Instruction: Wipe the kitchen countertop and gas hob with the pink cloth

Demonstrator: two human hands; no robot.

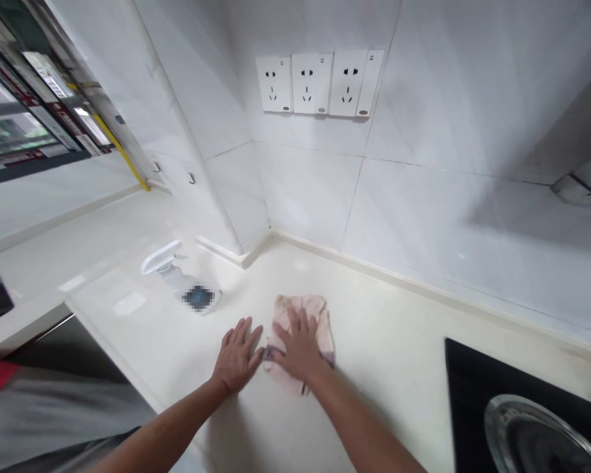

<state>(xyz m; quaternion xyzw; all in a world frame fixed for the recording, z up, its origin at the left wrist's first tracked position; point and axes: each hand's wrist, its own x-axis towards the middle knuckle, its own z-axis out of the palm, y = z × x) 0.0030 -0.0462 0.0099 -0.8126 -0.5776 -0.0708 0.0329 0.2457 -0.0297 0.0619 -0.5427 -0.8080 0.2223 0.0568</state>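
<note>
A pink cloth [303, 307] with a purplish band lies spread on the pale countertop [389, 315]. My right hand [295, 341] rests flat on top of it, fingers stretched and spread, pressing rather than gripping. Just left of the cloth, my left hand [239, 355] lies on the bare counter with its fingers apart and holds nothing; its thumb comes close to the cloth's edge. Beyond the left hand is a clear spray bottle [180, 279] with a white trigger head, its label blurred.
A black cooktop [465, 394] with a round metal burner [536, 433] sits at the right. White tiled walls [305, 177] meet behind the counter, with three power sockets [308, 84] above. Small hooks [192, 178], a yellow pipe [121, 148] and a window [14, 125] are at left.
</note>
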